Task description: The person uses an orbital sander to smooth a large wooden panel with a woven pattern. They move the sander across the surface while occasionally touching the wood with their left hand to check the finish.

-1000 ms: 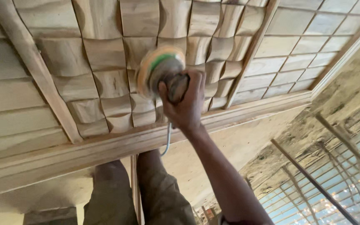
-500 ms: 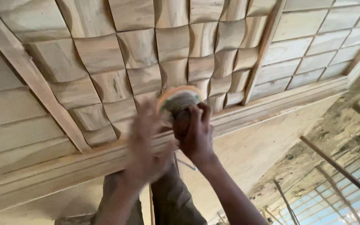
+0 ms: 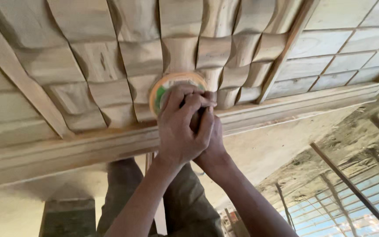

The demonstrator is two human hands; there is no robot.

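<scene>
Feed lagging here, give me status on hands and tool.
Left hand and right hand both clamped on round orange-rimmed sander. Disc against carved wooden block panel. Nothing blocking.

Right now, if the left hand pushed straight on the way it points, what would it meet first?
The left hand already grips the sander; beyond its disc lies the carved wooden panel, probably touching.

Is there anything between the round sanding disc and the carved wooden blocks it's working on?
Nothing visible. The round orange-rimmed sanding disc sits against the carved wooden block panel, just above the moulded wooden rail. The left hand overlaps the right hand on the tool.
</scene>
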